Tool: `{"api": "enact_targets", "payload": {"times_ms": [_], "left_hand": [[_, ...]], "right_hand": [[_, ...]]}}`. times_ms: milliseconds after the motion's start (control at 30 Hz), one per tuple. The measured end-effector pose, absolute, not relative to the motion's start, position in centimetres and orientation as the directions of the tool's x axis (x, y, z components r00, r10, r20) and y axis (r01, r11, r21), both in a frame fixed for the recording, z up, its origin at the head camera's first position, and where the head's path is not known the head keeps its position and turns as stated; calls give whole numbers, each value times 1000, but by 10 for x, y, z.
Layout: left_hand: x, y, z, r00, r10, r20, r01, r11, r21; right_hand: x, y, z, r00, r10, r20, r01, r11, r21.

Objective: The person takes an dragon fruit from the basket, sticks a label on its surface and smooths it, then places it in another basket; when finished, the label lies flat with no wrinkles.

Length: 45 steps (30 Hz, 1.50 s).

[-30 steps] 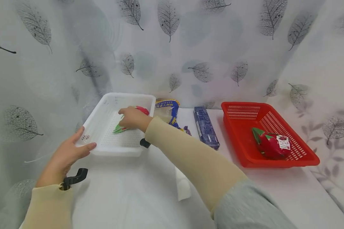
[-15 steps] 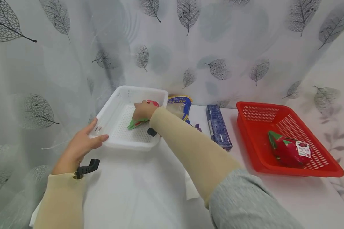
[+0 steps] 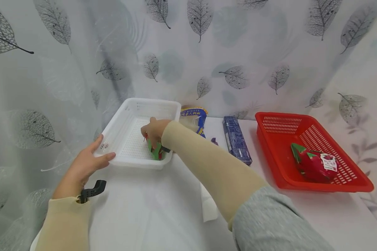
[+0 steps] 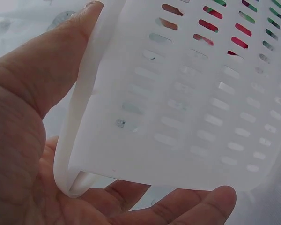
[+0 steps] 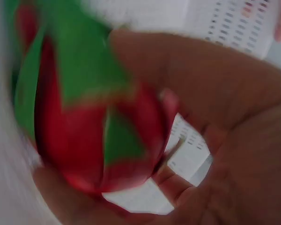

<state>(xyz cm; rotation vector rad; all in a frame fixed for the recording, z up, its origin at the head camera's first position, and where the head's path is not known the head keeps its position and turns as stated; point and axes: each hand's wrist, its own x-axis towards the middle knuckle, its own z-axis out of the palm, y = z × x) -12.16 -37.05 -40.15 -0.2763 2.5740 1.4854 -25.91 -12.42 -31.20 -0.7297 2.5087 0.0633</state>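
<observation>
My left hand [image 3: 84, 165] grips the front left corner of a white plastic basket [image 3: 132, 161]. In the left wrist view, its thumb lies along the rim and its fingers [image 4: 196, 206] curl under the perforated wall [image 4: 131, 164]. My right hand [image 3: 157, 130] reaches down into this basket. It holds a red dragon fruit [image 3: 157, 155] with green leafy scales, low inside near the right wall. From the right wrist, the fruit [image 5: 84, 145] looks blurred, with thumb and fingers curled round it and green tips facing the camera. The hand covers much of the fruit from above.
A red basket [image 3: 268, 150] on the right holds another dragon fruit [image 3: 314, 164] with a white label. Between the baskets lie a blue pasta bag [image 3: 201, 120], a dark blue box [image 3: 237, 141] and a small purple-wrapped item [image 3: 214, 141]. A leaf-print curtain [image 3: 176, 69] hangs behind.
My right hand has closed round the dragon fruit and turned it, so its green tips swing from the left toward the basket's front. The left hand keeps its grip. The head view has shifted.
</observation>
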Motion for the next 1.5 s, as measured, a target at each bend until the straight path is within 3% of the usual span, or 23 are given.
{"api": "enact_targets", "payload": {"times_ms": [133,333,533,867,1133,1300,1500], "left_hand": [[-118,-373,-402,-972,-80,-223,-234,470,851],[-119,-372,-403,-976,-71,-207,-216,464,859],[-120,-370,-407,-982,-53,-183,-186,480,857],[-122,-369,-409,-984,-58,-169,-175,495,851],[-125,-368,-410,-986,-56,-160,-166,498,851],[-124,-368,-408,-985,-55,-163,-168,498,850],[-119,-367,-404,-985,-47,-166,-167,490,855]], "right_hand": [[-242,-127,-297,-724,-461,-513,-542,840,9],[-245,-125,-299,-643,-537,-546,-705,693,148],[-247,-112,-305,-574,-659,-486,-769,638,44],[-258,-105,-307,-590,-714,-376,-728,672,-136],[-273,-106,-300,-712,-631,-309,-571,776,-267],[-268,-88,-279,-739,-662,-124,-594,728,-343],[-245,-37,-246,-721,-677,150,-677,642,-359]]}}
